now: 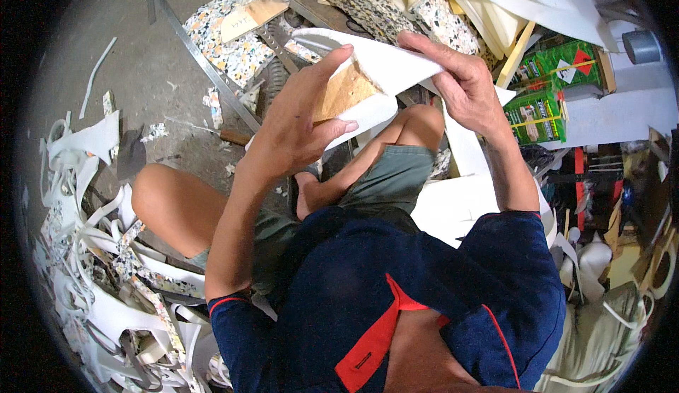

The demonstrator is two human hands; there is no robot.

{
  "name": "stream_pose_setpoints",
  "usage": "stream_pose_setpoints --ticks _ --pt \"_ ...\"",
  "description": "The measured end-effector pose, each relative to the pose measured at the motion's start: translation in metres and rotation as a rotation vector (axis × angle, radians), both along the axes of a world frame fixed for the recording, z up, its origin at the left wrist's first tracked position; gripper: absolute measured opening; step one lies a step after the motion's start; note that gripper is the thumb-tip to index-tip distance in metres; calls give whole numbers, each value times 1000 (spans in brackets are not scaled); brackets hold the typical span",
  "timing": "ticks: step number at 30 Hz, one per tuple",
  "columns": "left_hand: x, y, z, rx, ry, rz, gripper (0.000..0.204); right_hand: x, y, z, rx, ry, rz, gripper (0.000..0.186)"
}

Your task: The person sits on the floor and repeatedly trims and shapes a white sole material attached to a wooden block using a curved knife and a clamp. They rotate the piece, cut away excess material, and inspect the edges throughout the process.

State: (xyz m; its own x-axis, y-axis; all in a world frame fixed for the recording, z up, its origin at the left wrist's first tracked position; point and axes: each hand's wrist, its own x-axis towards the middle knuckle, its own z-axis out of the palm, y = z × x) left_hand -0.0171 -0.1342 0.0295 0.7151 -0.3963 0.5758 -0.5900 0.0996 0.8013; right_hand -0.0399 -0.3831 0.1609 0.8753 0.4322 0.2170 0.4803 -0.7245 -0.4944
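Observation:
Above my crossed legs I hold a block with a tan, wood-like face (351, 90) and a white foam-like sheet (399, 62) folded around it. My left hand (291, 113) grips the block and sheet from the left, its thumb and fingers spread over two sides. On the right, my right hand (467, 85) pinches the sheet's outer edge between thumb and fingers. Some of the sheet passes behind my hands, so how far it wraps round the block is hidden.
White and speckled foam offcuts (106, 301) pile up at my left. Ahead lie speckled foam slabs (233, 29) and a long metal straightedge (205, 60). Green packages (534, 113) stand at the right, near a white sheet (453, 209) beside my leg.

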Motion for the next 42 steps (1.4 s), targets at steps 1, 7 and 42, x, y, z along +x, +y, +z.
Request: stream_pose_setpoints --ticks 1,7,42 --pt "0 1 0 3 13 -3 84 0 1 -1 41 11 -10 58" --pt "-4 4 4 55 71 -35 83 7 -1 1 169 -27 -55 55" --pt "-4 12 13 71 111 88 72 -3 20 -32 -197 -485 61 56"
